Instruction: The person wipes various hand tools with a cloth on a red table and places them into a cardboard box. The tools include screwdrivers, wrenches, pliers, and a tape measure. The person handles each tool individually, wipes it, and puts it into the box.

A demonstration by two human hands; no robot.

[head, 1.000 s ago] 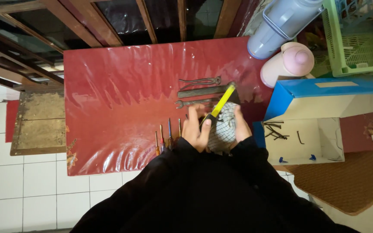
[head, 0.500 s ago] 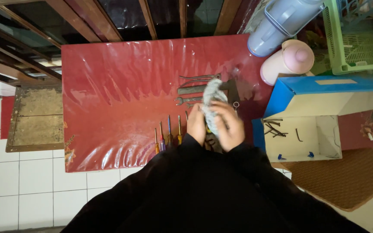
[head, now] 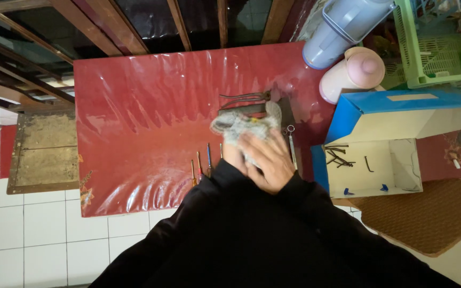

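Observation:
My right hand [head: 267, 161] lies on top, fingers closed on a grey checked cloth [head: 236, 124] bunched over the tools at the red table's [head: 145, 112] near middle. A speck of yellow [head: 252, 120] from a yellow-handled tool shows through the cloth. My left hand [head: 231, 154] is almost wholly hidden under the right hand and my black sleeves; its grip cannot be seen. Just beyond the cloth lie dark pincers [head: 244, 97] and a flat metal bar [head: 244, 111]. To the left of my hands stand several small screwdrivers [head: 201, 164] in a row.
A thin metal tool with a ring end [head: 291, 140] lies right of my hands. An open blue-and-white box [head: 396, 114] holding bent metal keys [head: 340, 157] sits at the right. A pink flask [head: 356, 72], grey jug [head: 337, 26] and green basket [head: 438, 50] stand behind it.
The yellow-handled tool, in plain view a second ago, is now wrapped under the cloth. My right hand has crossed over the left and the cloth has shifted left.

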